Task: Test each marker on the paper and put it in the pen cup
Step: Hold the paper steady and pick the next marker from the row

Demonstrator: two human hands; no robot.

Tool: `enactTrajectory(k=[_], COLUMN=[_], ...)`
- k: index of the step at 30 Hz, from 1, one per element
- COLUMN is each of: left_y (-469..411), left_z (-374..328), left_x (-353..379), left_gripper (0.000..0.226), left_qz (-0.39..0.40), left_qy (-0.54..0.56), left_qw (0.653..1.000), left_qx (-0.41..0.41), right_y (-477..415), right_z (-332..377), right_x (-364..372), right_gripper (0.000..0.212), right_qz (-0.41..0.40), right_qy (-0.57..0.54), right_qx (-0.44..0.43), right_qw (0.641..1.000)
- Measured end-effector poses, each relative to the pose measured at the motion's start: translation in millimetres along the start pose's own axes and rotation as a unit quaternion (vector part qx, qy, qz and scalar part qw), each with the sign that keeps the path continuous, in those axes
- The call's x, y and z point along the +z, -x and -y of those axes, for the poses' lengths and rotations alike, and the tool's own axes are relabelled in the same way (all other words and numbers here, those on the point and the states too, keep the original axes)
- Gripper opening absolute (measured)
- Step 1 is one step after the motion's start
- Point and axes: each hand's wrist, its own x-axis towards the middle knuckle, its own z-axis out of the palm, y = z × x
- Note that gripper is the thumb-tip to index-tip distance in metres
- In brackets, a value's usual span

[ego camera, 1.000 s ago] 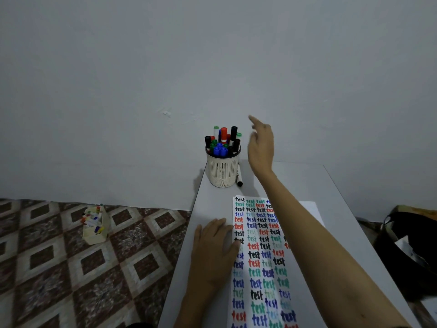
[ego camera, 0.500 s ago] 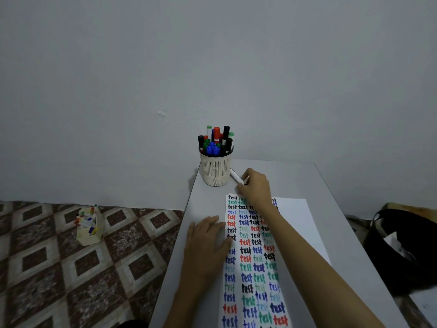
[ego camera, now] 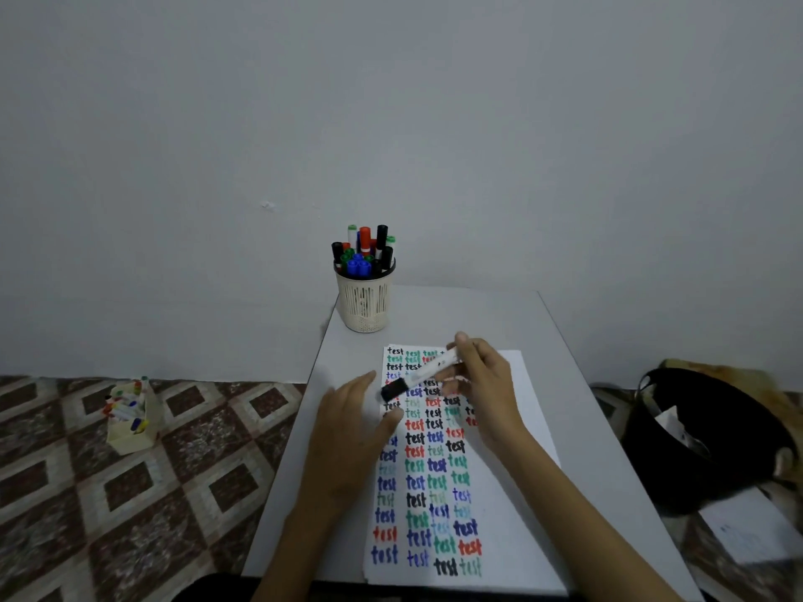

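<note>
A white marker with a black cap is held across the paper, cap end pointing left. My right hand is shut on its white barrel. My left hand lies with fingers apart on the paper's left edge, its fingertips just below the black cap. The paper carries several rows of the word "test" in black, red, green and blue. A cream mesh pen cup stands at the table's far left corner, full of several capped markers.
The small grey table stands against a plain wall. On the patterned floor to the left sits a cream box with several markers. A black bag lies on the floor to the right.
My right hand came down from beside the cup, picked up the marker lying next to it, and brought it back over the paper. My left hand has stayed on the paper's edge.
</note>
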Motion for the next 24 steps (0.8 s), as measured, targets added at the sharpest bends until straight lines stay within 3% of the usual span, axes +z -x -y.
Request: enactTrajectory(k=[5,9,17,24], left_y=[6,12,13,13], left_z=[-2,-9,-8,-6], left_x=[1,-4,-7,-9], left_gripper=[0.046,0.051,0.061,0.043], left_qz=[0.066,0.096,0.093,0.091], left_qy=[0.031,0.071,0.066,0.091], left_qw=[0.994,0.988,0.985,0.982], left_qx=[0.083,0.096,0.133,0.137], right_y=[47,59,59,60], right_z=[-3,-15,-14,-13], right_x=[16,21,23,21], right_gripper=[0.025,0.015,0.014,0.005], right_qz=[0.073,0.092,0.089,0.101], right_qy=[-0.023,0.006,-0.027,-0.047], right_qx=[0.028,0.034,0.046,0.032], right_qw=[0.997,0.995,0.995,0.993])
